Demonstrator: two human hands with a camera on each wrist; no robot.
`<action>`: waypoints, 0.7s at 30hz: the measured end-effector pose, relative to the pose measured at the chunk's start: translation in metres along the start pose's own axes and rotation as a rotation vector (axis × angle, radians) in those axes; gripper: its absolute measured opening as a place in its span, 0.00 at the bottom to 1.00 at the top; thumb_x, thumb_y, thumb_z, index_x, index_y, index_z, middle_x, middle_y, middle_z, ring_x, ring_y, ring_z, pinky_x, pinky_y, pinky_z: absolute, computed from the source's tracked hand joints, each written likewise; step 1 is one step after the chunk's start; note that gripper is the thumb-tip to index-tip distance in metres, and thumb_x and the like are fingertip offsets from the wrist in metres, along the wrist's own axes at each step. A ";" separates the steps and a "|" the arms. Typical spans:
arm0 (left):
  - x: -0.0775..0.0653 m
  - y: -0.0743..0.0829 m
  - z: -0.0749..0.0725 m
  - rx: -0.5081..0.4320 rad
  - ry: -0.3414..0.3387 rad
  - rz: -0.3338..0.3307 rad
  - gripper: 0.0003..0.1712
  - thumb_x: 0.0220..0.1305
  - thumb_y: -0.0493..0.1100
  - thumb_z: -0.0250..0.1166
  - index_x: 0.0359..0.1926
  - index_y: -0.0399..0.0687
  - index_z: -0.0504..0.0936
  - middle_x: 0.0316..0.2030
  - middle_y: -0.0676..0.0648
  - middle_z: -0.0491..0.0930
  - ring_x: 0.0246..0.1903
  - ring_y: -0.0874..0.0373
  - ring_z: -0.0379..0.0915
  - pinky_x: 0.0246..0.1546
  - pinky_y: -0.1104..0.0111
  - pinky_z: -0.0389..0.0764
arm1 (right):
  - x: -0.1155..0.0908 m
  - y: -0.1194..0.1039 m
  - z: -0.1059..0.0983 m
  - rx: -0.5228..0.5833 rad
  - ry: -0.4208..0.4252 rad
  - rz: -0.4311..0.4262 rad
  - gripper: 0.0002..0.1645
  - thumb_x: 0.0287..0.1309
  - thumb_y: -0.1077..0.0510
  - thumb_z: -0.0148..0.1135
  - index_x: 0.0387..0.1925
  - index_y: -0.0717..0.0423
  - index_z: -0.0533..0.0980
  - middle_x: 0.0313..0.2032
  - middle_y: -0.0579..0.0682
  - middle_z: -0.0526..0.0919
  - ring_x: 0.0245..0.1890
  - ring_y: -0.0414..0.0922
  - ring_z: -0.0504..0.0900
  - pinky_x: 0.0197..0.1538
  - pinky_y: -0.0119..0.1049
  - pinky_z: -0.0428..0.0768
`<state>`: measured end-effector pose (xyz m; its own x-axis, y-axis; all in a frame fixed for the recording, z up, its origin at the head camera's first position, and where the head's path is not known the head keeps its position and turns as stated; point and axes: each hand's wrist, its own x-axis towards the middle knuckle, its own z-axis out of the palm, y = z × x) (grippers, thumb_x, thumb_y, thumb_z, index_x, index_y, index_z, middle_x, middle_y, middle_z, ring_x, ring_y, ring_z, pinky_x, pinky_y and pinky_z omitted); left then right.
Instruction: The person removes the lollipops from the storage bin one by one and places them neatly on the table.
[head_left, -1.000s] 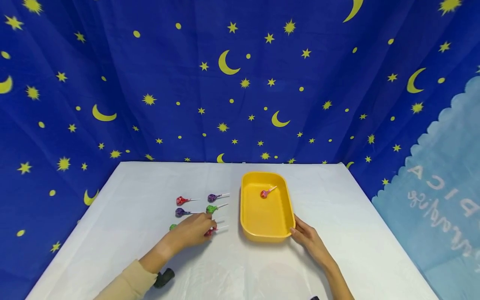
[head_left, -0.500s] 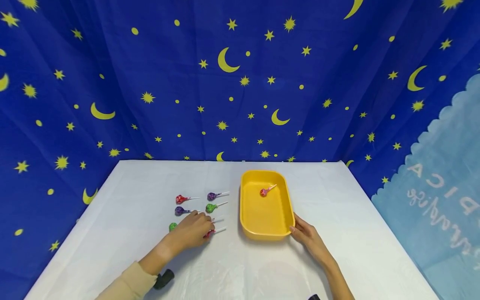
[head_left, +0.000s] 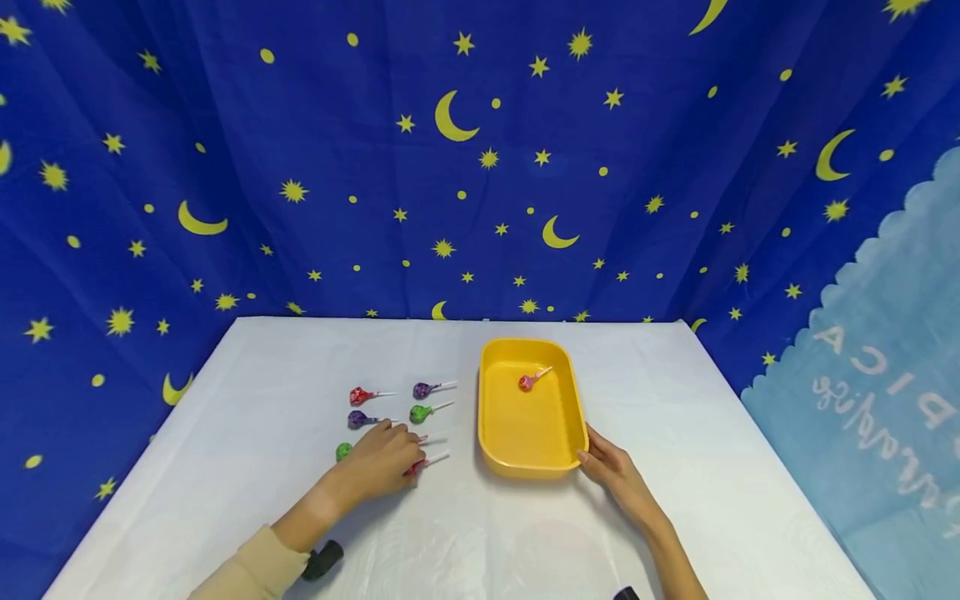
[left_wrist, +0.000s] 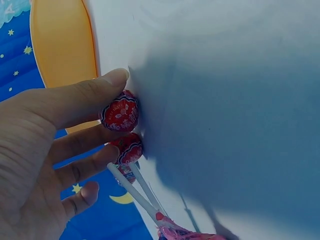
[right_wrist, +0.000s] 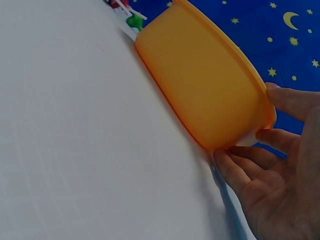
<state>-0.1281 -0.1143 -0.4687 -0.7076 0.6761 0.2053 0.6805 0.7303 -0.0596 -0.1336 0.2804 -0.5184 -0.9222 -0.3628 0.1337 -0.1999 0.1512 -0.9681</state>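
My left hand (head_left: 381, 461) is low over the table among several wrapped lollipops. In the left wrist view its thumb and index finger pinch the round head of a red lollipop (left_wrist: 120, 114); a second red lollipop (left_wrist: 131, 148) sits right by the other fingers. Partly behind that hand in the head view is a green lollipop (head_left: 343, 451). My right hand (head_left: 617, 473) holds the near right corner of a yellow tray (head_left: 531, 472), thumb at the rim and fingers against the outer wall. A pinkish-red lollipop (head_left: 527, 382) lies inside the tray.
Beyond the left hand lie a red lollipop (head_left: 360, 396), two purple lollipops (head_left: 422, 390) and a green lollipop (head_left: 420, 413), sticks pointing right. A black object (head_left: 322, 560) shows beside the left sleeve. A blue star-patterned cloth (head_left: 487, 167) hangs behind the white table (head_left: 712, 467).
The left hand has shifted slightly toward the near left, and the stick of the red lollipop there tilts a little more. The right hand and the tray stay in place.
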 end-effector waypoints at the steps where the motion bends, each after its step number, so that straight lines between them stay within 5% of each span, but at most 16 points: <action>1: 0.000 0.000 0.000 -0.001 0.004 0.001 0.15 0.46 0.46 0.74 0.17 0.56 0.74 0.20 0.58 0.72 0.25 0.60 0.66 0.32 0.61 0.67 | 0.000 0.000 0.000 0.002 -0.002 -0.002 0.36 0.69 0.64 0.51 0.72 0.72 0.50 0.66 0.75 0.61 0.60 0.34 0.73 0.54 0.24 0.75; 21: 0.007 0.000 -0.013 -0.042 -0.030 -0.008 0.15 0.44 0.49 0.77 0.19 0.54 0.77 0.19 0.59 0.70 0.24 0.60 0.69 0.27 0.65 0.67 | 0.000 -0.001 -0.001 0.003 -0.002 -0.009 0.36 0.70 0.63 0.51 0.71 0.73 0.51 0.66 0.75 0.60 0.60 0.36 0.73 0.54 0.25 0.75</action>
<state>-0.1308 -0.1106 -0.4541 -0.7178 0.6737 0.1758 0.6821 0.7311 -0.0165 -0.1334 0.2812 -0.5168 -0.9197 -0.3660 0.1422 -0.2074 0.1454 -0.9674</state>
